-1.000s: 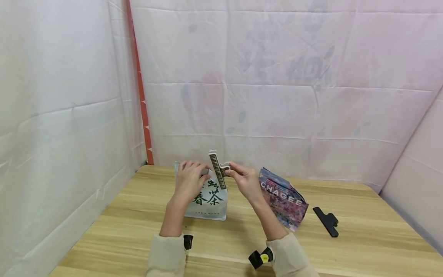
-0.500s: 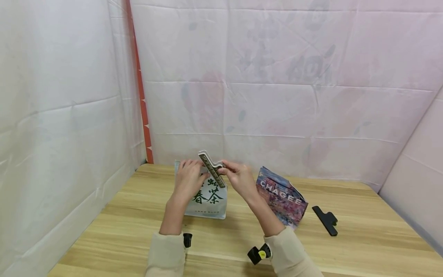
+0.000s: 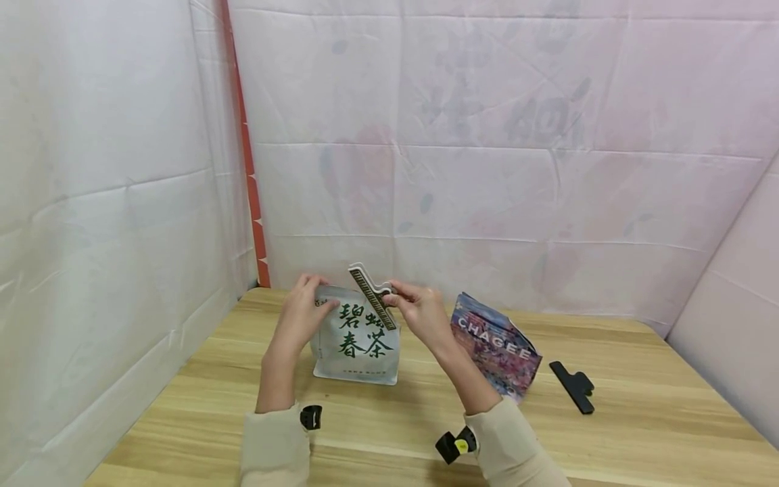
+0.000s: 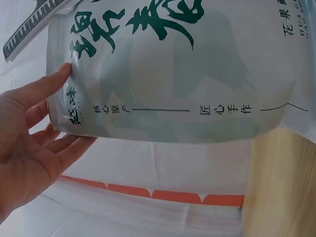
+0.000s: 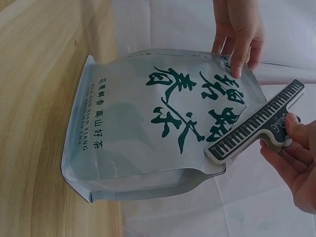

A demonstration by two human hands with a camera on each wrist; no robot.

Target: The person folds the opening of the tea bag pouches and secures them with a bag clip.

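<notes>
Pale green, the bag (image 3: 359,328) is standing at lower centre of the head view, the left hand (image 3: 301,314) pinching its upper left corner while the right hand (image 3: 424,314) is gripping a tilted clip (image 3: 374,299) at the upper right. Fitting the clip seems under way, probably calling next for levelling along the top.

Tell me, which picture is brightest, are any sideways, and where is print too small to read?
Head view: brightest, CHAGEE readable on the colourful bag, but the bottom line on the pale bag too small; left wrist view: dimmer, sideways, pale bag cropped; right wrist view: also dimmer and sideways, stripes on the clip clear.
</notes>
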